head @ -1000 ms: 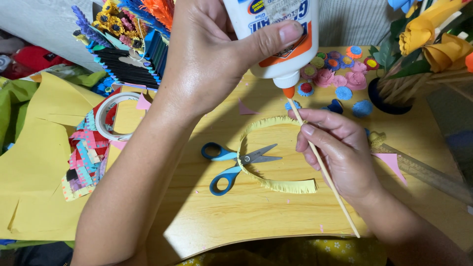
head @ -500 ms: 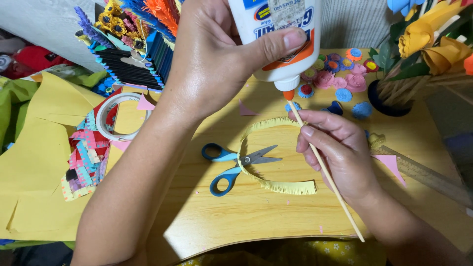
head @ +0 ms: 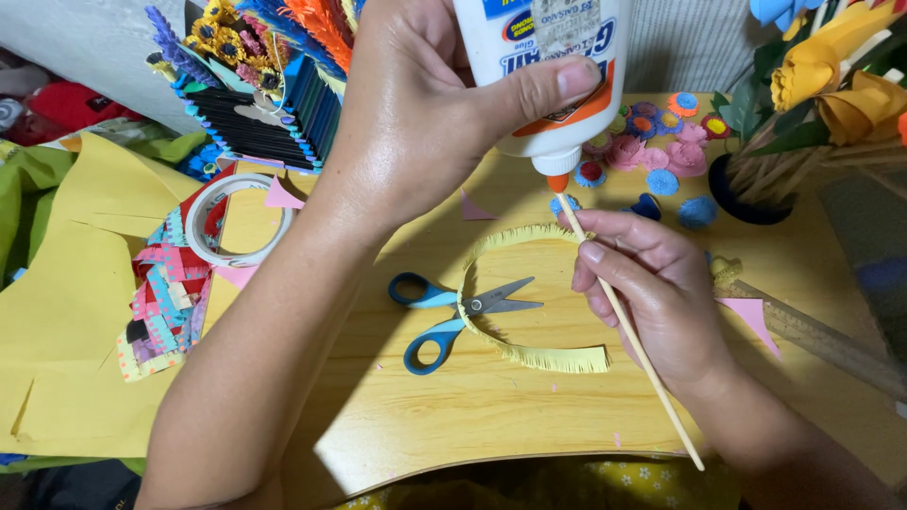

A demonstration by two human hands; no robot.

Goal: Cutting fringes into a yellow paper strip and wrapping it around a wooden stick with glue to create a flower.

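The glue bottle (head: 553, 76) is turned upside down above the wooden table (head: 472, 406), with its orange tip touching the top end of a thin wooden stick (head: 628, 331). The left hand (head: 425, 113) is closed firmly around the bottle, thumb pressed on its side, and the right hand (head: 652, 293) pinches the stick between closed fingers. Just beside the right hand a curled strip of fringed yellow paper (head: 539, 354) lies over blue scissors (head: 444, 316); a tape roll (head: 236, 222) lies well apart at the left and small paper flowers (head: 661, 151) are behind.
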